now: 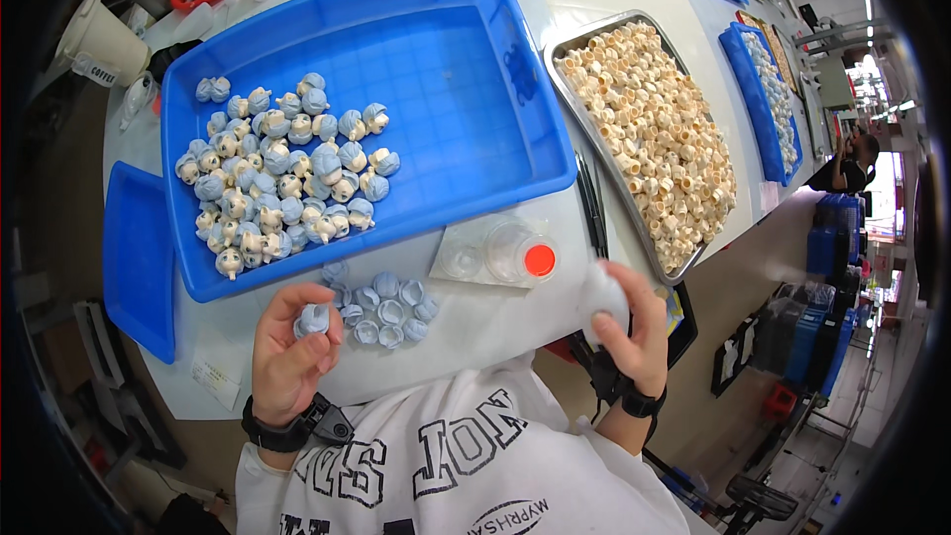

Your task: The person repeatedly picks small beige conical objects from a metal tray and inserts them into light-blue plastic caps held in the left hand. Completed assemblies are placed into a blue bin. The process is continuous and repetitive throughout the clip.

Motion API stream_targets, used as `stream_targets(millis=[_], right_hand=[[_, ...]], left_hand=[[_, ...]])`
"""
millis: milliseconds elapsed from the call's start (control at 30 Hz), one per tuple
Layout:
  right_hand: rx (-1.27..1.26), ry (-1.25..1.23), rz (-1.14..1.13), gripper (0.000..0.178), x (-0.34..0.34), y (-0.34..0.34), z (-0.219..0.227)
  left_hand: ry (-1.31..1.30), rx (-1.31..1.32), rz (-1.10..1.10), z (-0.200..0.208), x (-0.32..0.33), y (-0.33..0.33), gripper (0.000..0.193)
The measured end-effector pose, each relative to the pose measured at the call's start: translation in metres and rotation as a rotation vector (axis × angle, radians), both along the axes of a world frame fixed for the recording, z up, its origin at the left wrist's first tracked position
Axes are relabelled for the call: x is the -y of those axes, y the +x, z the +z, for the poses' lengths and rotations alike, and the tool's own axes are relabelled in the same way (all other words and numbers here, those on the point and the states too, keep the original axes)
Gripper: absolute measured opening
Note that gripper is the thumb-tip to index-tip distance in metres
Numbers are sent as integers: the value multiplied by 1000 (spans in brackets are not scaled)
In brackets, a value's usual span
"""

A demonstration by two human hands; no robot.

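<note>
Between the fingertips of my left hand point(287, 357) is a small light-blue hollow shell point(315, 318), shaped like a doll's hair piece. My right hand point(642, 335) is wrapped round a whitish translucent bottle point(602, 299), held over the table's near edge. Several loose blue shells point(390, 313) lie on the table between my hands, most with the hollow side up. Beyond them, a large blue tray point(446, 200) holds many small doll heads point(287, 170) with cream faces and blue hair, heaped in its left part.
Clear plastic cups point(500, 250) and a red round cap point(540, 260) lie just beyond the shells. At right stands a steel tray point(570, 89) full of cream hollow parts, with dark slim tools point(591, 203) alongside. A smaller blue tray point(139, 258) is at left.
</note>
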State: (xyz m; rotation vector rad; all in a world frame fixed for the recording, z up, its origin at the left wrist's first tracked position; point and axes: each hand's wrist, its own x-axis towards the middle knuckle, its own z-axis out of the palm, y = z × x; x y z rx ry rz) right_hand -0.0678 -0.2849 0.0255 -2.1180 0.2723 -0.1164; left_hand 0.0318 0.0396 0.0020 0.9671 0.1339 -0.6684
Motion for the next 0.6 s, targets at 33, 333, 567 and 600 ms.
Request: stream_targets(millis=[33, 333, 567, 600], right_hand=[[18, -5, -60, 39, 1, 3, -1], [73, -112, -84, 30, 6, 74, -24], [-10, -20, -65, 36, 6, 70, -28], [-29, 7, -70, 36, 4, 71, -25]], left_hand=[[5, 6, -3, 0, 0, 0, 42], [-1, 6, 169, 5, 8, 1, 37], [2, 8, 94, 1, 4, 1, 32], [8, 15, 92, 1, 5, 1, 32]])
